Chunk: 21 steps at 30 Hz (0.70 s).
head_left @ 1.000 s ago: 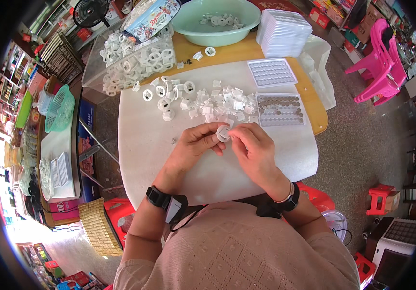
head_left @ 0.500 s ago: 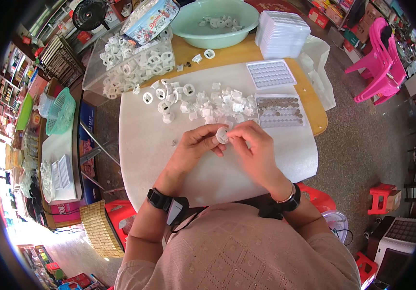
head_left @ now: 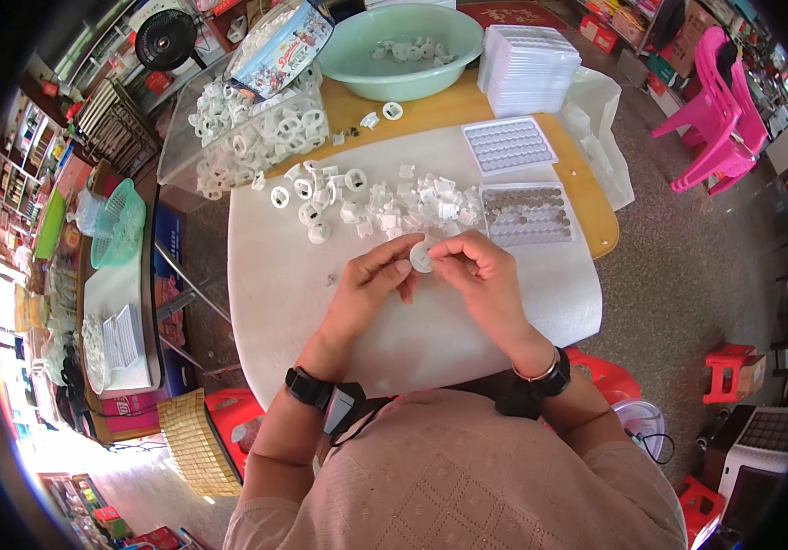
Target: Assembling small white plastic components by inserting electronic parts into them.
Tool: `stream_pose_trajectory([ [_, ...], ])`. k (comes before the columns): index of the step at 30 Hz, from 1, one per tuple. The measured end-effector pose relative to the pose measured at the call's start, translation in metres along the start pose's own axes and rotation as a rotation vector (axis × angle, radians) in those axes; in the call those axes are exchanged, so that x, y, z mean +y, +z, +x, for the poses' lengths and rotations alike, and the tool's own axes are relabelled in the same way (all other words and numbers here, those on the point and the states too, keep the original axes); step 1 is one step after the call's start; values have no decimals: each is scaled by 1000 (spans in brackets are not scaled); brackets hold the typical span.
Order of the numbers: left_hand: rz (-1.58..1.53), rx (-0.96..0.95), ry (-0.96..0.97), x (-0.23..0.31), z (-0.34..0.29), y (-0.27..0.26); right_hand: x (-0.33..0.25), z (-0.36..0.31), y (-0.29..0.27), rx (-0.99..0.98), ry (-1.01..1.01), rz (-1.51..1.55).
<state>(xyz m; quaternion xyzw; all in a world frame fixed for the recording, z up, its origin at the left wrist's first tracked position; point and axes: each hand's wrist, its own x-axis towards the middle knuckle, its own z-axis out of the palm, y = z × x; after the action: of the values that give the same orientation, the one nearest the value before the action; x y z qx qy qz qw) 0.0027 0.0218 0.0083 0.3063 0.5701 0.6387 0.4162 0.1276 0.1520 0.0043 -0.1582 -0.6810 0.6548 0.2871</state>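
Between my two hands, over the middle of the table, is a small round white plastic part (head_left: 421, 257) with a slot-like mark on its face. My left hand (head_left: 368, 284) is closed on its left edge with thumb and fingers. My right hand (head_left: 478, 275) pinches at its right edge; any small piece between those fingertips is hidden. Just beyond my hands lies a heap of small white plastic pieces (head_left: 412, 206). To its left are several round white parts (head_left: 318, 233) with dark centres. A white tray (head_left: 530, 236) with rows of small greyish pieces lies right of the heap.
A second white tray (head_left: 509, 145) lies behind the first, with a tall tray stack (head_left: 530, 73) beyond. At the back stand a pale green basin (head_left: 403, 87) and a clear bin (head_left: 183, 151) of white parts. A pink chair (head_left: 705, 119) stands off to the right.
The round part has turned so its face shows more fully. My right hand has shifted slightly and its fingers are still at the part's edge. My left hand keeps its hold.
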Motion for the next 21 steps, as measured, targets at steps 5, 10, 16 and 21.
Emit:
stream_pose_trajectory([
  [5, 2, 56, 37, -2, 2, 3, -3, 0, 5, 52, -193, -229],
  [10, 56, 98, 1, -3, 1, 5, 1, -3, 9, 52, -281, -331],
  [16, 81, 141, 9, -2, 0, 6, 3, -7, 13, 61, -110, -195],
  [21, 168, 184, 25, -7, -1, 11, 6, -5, 14, 32, 20, -160],
])
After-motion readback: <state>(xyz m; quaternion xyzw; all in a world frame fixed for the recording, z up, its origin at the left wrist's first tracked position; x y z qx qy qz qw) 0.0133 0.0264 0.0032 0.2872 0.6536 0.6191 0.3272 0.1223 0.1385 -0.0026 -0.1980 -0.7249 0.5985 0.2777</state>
